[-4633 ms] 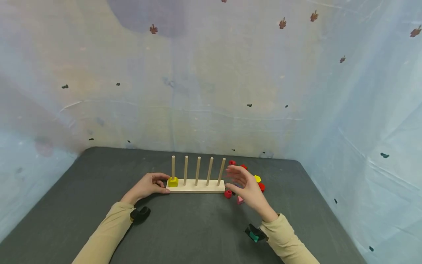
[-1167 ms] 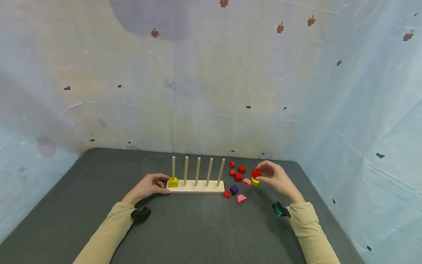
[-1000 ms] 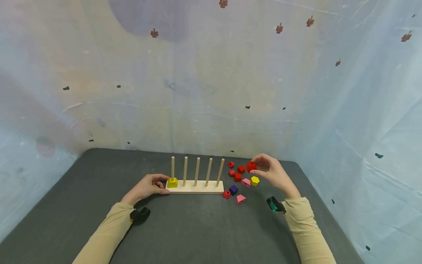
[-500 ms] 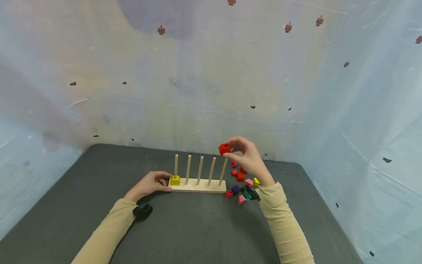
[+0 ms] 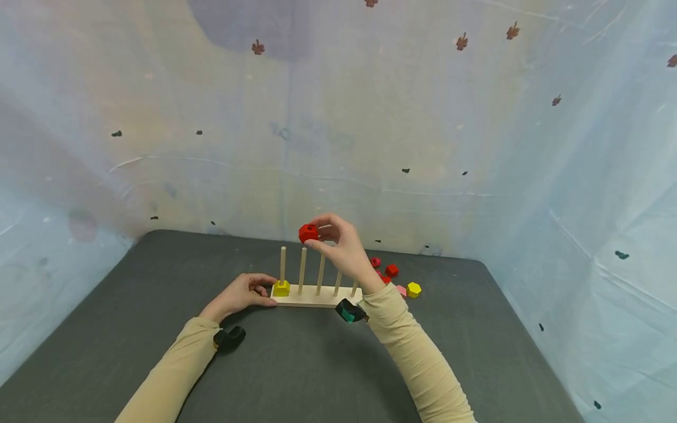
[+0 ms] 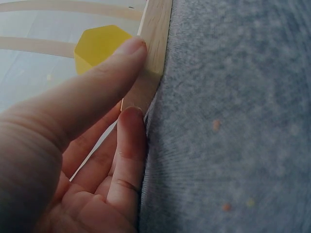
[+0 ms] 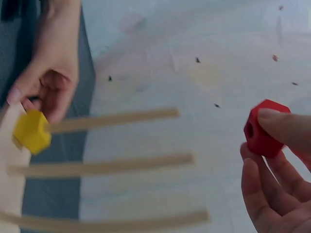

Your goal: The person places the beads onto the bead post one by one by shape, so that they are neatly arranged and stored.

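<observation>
1. Backdrop sheet (image 5: 338, 117): pale, with small leaf marks; rises at 12 o'clock, beyond the table.
2. Table (image 5: 285, 370): dark grey.
3. Pegboard (image 5: 312, 300): light wood, 5 upright pegs (image 5: 302, 270); lies on the table.
4. Right hand (image 5: 345, 247): raised, at 1 o'clock of the pegboard; thumb and fingers pinch the red block.
5. Left hand (image 5: 240, 294): thumb and fingers grip the pegboard's 9 o'clock end.
6. Red block (image 5: 308, 233): faceted, with a hole; held above the pegboard, apart from the pegs.
7. Yellow block (image 5: 281, 288): around the 9 o'clock peg, at its base.
8. Loose pieces (image 5: 392, 271): red, pink and yellow; on the table, between 2 and 3 o'clock of the pegboard, some partly hidden.
</observation>
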{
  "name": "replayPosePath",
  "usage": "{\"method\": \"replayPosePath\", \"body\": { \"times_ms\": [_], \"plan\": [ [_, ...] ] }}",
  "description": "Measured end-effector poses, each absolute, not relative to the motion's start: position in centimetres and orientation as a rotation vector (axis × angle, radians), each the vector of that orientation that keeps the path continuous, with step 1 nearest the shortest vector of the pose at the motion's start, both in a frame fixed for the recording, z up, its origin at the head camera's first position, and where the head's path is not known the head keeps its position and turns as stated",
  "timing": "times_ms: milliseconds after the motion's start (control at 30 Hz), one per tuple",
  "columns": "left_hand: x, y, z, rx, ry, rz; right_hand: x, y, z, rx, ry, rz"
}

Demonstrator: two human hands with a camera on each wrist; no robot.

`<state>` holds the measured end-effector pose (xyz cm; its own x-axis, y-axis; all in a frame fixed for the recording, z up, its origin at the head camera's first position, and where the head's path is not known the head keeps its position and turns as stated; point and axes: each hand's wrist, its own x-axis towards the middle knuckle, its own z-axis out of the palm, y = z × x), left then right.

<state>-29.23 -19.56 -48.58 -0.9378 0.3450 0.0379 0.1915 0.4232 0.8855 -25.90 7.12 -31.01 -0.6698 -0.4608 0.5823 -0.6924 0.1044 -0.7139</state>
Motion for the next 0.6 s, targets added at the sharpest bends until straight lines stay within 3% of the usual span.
{"method": "replayPosePath", "body": {
  "times_ms": [600],
  "plan": [
    [-29.2, -19.7, -48.7, 0.501, 2.482, 1.587, -25.7, 2.5, -34.9, 1.059, -2.07, 1.662]
  ]
}}
